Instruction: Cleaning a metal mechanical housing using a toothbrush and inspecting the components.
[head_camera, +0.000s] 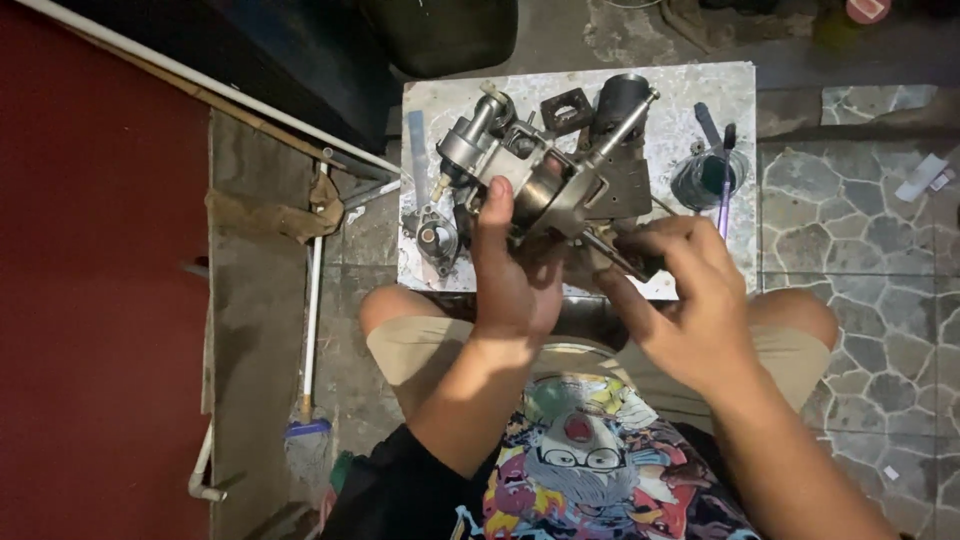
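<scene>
No package, sign or screen is visible; only a small red-and-white round label (866, 8) shows at the top edge.

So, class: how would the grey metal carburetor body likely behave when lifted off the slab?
The carburetor body looks cast metal, so probably rigid and heavy for its size. Its jutting, uneven parts suggest it would tip rather than roll. The left hand grips it and the right hand steadies it.

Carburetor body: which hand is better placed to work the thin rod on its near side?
Right, probably. The right hand already has its fingers at the rod, while the left hand grips the carburetor body, steadying it.
</scene>
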